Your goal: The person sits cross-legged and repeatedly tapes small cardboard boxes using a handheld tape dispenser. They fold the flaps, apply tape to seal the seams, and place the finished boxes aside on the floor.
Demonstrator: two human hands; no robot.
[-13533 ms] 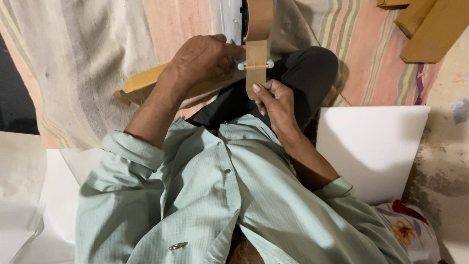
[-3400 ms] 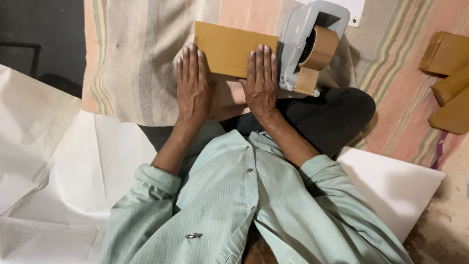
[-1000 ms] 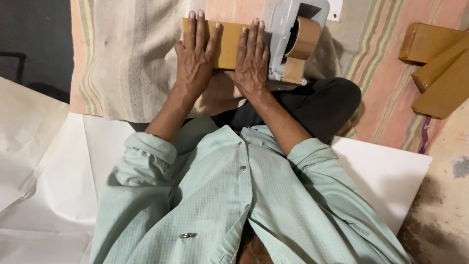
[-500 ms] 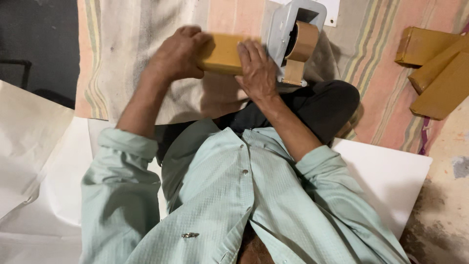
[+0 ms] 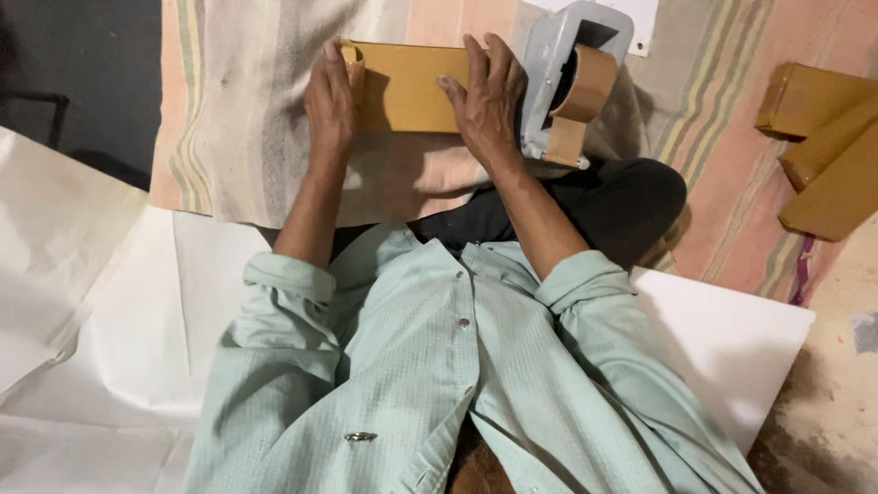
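A flat brown paper-wrapped package (image 5: 407,87) lies on the striped cloth in front of me. My left hand (image 5: 331,99) presses on its left end, where a strip of brown tape wraps over the edge. My right hand (image 5: 485,91) lies flat with spread fingers on its right end. Just right of that hand stands a grey tape dispenser (image 5: 567,82) holding a roll of brown tape.
The striped cloth (image 5: 238,110) covers the floor ahead. Several more brown wrapped packages (image 5: 823,146) are stacked at the right. White sheets of paper (image 5: 110,302) lie left and right of my lap. My legs are crossed beneath the package.
My left hand, curled over the package's left end half a second ago, now lies flatter along that edge. The package has settled level and my right hand stays on its right end.
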